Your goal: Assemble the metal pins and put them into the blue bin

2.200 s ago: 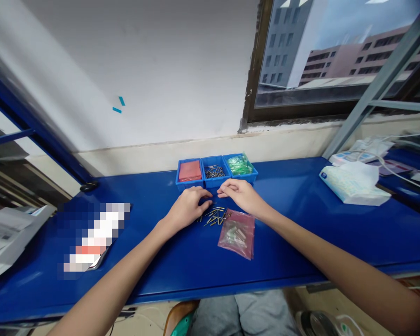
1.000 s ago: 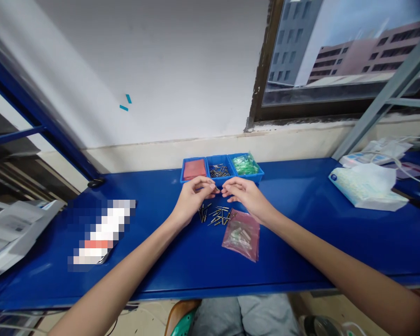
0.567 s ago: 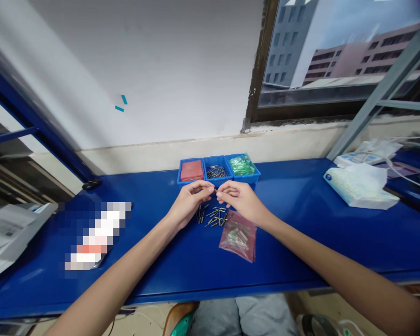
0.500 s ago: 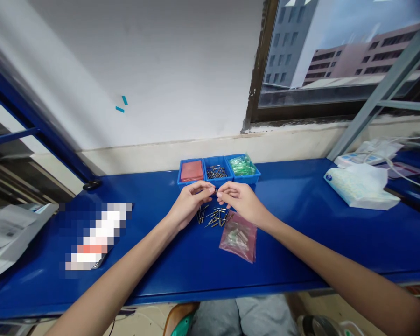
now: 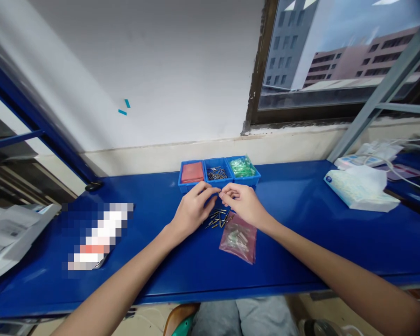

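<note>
My right hand (image 5: 244, 200) is closed, its thumb and fingertips pinched on a small metal rivet that barely shows. My left hand (image 5: 193, 207) is beside it with the index finger stretched to the right fingertips and the thumb apart below. Under the hands lies a loose group of thin rivets (image 5: 217, 218) on the blue table (image 5: 287, 261); my left hand hides some of them. Just right of these is a reddish clear bag (image 5: 238, 239) with pale, greenish packets inside.
Behind my hands stand three joined blue bins, holding red bags (image 5: 192, 172), loose rivets (image 5: 217, 173) and green plastic packets (image 5: 243, 166). A tissue pack (image 5: 362, 189) is at the right. Papers in a white tray (image 5: 17, 238) and a blurred-out object (image 5: 101, 238) are at the left.
My left hand has turned and its thumb has parted from the index finger. It now covers loose rivets that showed before. My right hand stays pinched in nearly the same place.
</note>
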Demonstrator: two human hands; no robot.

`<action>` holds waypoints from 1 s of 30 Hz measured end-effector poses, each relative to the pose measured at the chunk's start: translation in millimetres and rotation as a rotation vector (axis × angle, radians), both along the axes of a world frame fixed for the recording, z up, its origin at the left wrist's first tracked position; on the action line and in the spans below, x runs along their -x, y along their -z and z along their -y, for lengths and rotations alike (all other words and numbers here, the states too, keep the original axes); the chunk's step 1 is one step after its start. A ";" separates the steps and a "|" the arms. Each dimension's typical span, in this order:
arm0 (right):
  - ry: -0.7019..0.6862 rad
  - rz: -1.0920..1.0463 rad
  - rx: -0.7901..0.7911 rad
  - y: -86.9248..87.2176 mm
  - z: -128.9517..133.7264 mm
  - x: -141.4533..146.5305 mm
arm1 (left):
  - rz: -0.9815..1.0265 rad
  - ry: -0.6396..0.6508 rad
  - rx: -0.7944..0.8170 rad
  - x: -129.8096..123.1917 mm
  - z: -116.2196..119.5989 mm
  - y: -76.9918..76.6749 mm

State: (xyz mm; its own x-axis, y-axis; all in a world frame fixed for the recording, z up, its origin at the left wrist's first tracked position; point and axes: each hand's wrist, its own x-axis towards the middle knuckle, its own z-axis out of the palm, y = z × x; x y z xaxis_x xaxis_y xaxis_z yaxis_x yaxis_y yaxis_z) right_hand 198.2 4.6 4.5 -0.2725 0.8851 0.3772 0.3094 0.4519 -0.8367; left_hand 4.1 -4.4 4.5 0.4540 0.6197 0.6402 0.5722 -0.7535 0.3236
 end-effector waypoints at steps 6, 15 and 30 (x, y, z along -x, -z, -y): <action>0.040 0.111 -0.098 -9.5 11.8 2.7 | -0.033 0.008 -0.006 1.3 -1.7 9.4; -0.021 0.004 0.019 -12.3 5.6 -2.1 | 0.043 0.016 0.025 -0.9 -1.4 3.5; -0.052 0.101 -0.074 -14.3 4.6 -4.0 | 0.022 0.007 0.021 0.4 -0.9 4.6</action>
State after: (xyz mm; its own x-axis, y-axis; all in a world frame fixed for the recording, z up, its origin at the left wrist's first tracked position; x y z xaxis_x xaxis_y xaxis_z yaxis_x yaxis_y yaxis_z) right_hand 202.2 0.0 18.8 -0.3574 0.8395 0.4092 0.3651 0.5289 -0.7661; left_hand 3.8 -3.5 -0.2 0.4444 0.6301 0.6368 0.5595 -0.7504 0.3520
